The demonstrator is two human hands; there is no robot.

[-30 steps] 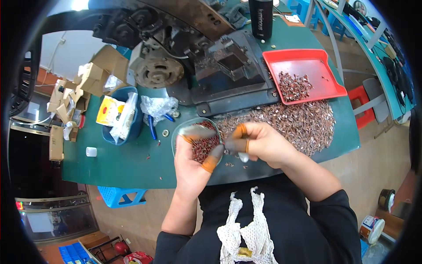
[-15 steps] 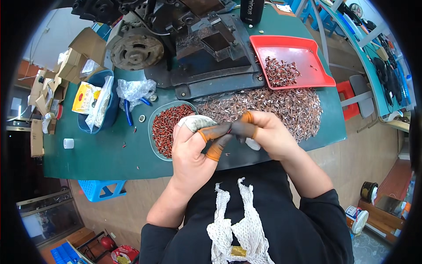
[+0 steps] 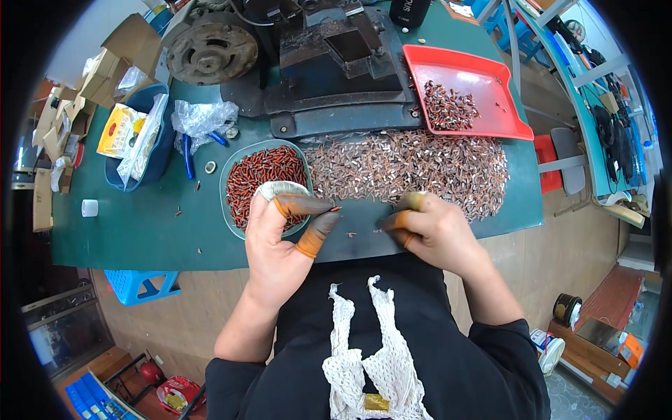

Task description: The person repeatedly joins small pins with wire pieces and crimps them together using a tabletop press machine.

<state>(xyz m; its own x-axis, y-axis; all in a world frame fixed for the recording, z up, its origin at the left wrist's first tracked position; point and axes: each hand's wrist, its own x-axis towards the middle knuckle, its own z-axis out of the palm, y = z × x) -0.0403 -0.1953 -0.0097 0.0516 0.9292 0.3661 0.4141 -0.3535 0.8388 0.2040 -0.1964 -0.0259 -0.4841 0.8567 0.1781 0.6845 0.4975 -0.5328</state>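
My left hand, with grey-and-orange finger cots on thumb and forefinger, pinches a small red part at its fingertips. A pale wrap covers other fingers of that hand. Opposite it, my right hand has its covered fingers curled together low over the mat; their tips are slightly blurred, and what they hold is hidden. Beside and partly behind my left hand stands a pale green tub full of small red parts. A wide heap of small brown and silvery metal pieces spreads beyond both hands.
A dark machine with a round wheel stands at the back. Right of it sits a red tray with more small parts. On the left are a blue bin, blue-handled pliers, bubble wrap and a white roll.
My hands have parted: the right moved away from the left, down toward the mat. The left keeps a small red part at its fingertips. The whole view has shifted slightly.
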